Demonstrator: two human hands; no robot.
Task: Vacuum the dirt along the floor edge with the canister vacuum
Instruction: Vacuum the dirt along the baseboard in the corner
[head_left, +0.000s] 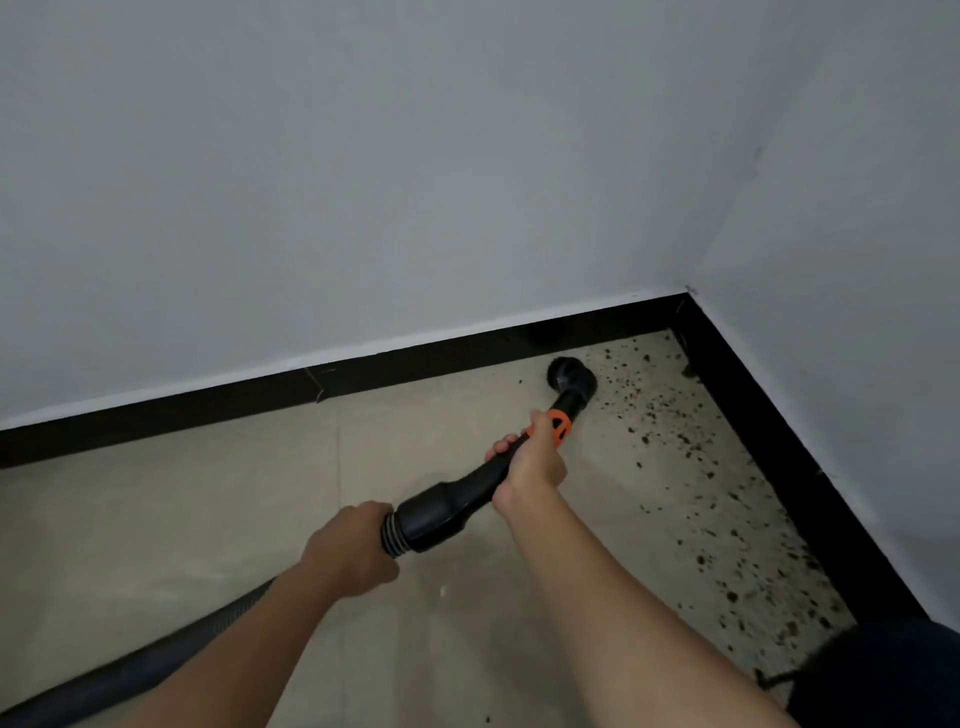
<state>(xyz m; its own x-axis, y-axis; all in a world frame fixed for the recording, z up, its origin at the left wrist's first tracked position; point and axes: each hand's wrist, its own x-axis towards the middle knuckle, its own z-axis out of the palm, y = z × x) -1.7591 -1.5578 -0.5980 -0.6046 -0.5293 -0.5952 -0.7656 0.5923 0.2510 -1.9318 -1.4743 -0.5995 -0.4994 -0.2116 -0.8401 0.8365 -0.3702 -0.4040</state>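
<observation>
The black hose (156, 660) runs in from the near left. The left hand (353, 551) wraps tight around its ribbed end. The right hand (535, 457) grips the black tube (457, 504) by the orange ring (560, 423). The round brush head (571, 376) sits on the floor (208, 519) near the far corner. Dark dirt (670, 415) lies along the right black baseboard (779, 441).

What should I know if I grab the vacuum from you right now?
Left hand grips the ribbed hose just behind the black handle.
Right hand grips the handle below the orange ring.
The brush head sits on the floor by the back skirting board, near the corner.
Done: the floor along that board looks clean.
Left: dirt specks scattered along the right skirting board, from the corner back toward you.
</observation>
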